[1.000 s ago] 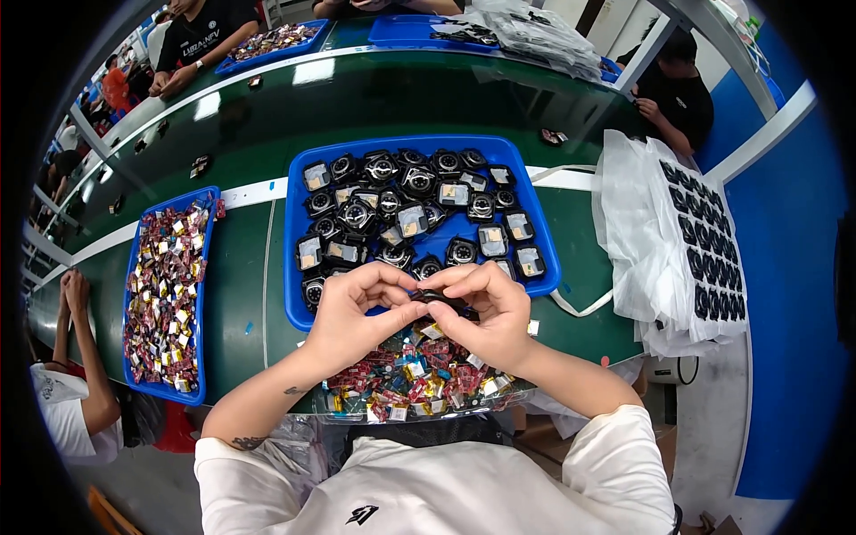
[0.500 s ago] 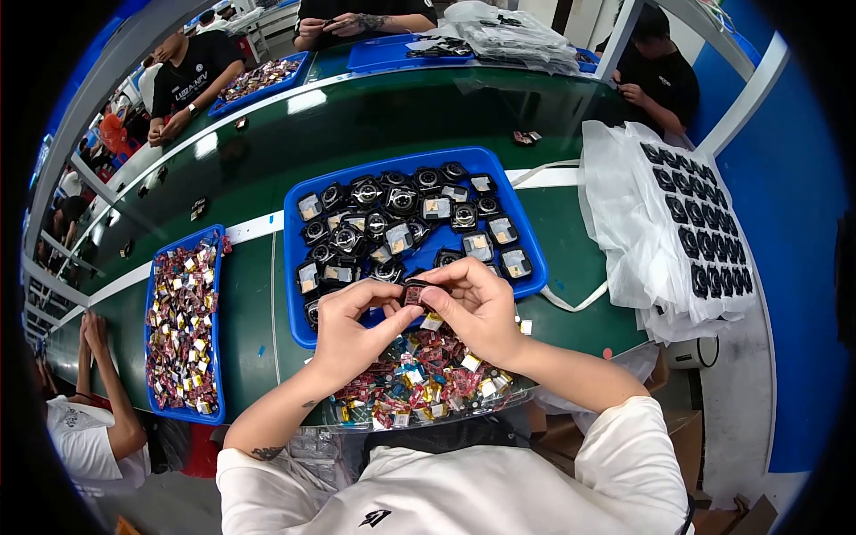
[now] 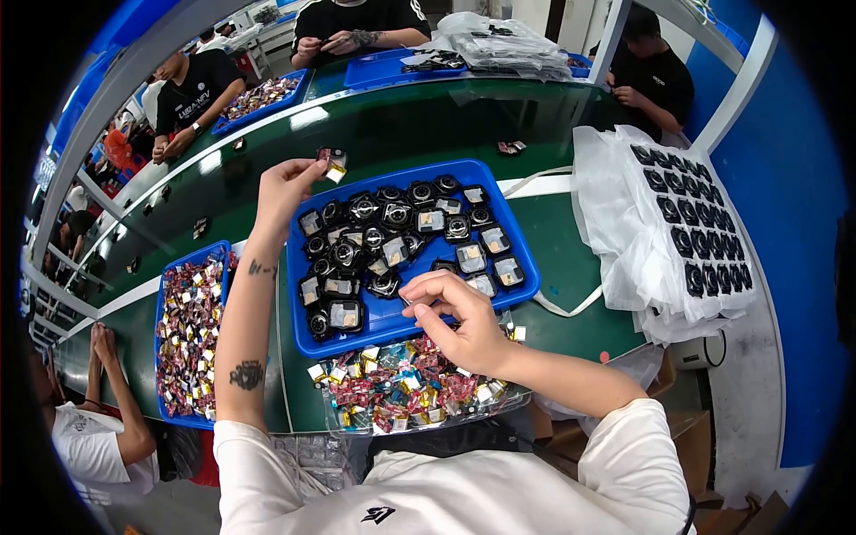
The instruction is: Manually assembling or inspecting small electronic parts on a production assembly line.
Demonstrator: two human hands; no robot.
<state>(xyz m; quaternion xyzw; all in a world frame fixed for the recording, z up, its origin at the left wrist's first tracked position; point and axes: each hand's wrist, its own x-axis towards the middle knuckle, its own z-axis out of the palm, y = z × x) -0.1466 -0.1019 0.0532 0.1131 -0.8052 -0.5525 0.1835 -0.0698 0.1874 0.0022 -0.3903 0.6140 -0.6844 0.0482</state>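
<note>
My left hand (image 3: 287, 187) reaches out over the green belt beyond the tray's far left corner. Its thumb and fingers pinch a small watch assembly (image 3: 333, 162), dark with a red circuit board and a white-and-yellow battery. My right hand (image 3: 459, 319) hovers above the near edge of a blue tray (image 3: 410, 342), fingers drawn together. Anything small between those fingertips is too hidden to name. Inside the tray lie several black watch cases (image 3: 397, 214), some face up, some showing grey backs. Below my right hand, a pile of red circuit boards with batteries (image 3: 419, 379) rests on clear plastic.
A second blue tray (image 3: 159, 312) of circuit boards stands at left. White sheets (image 3: 615, 214) bearing rows of black watch cases (image 3: 695, 214) are stacked at right. Small assemblies (image 3: 511, 148) sit along the green belt (image 3: 392, 116). Co-workers sit across the belt and at left.
My hands were together over the tray on a small piece with a red board. They have parted: the left moved far and left carrying the assembly, the right stayed near the tray's front.
</note>
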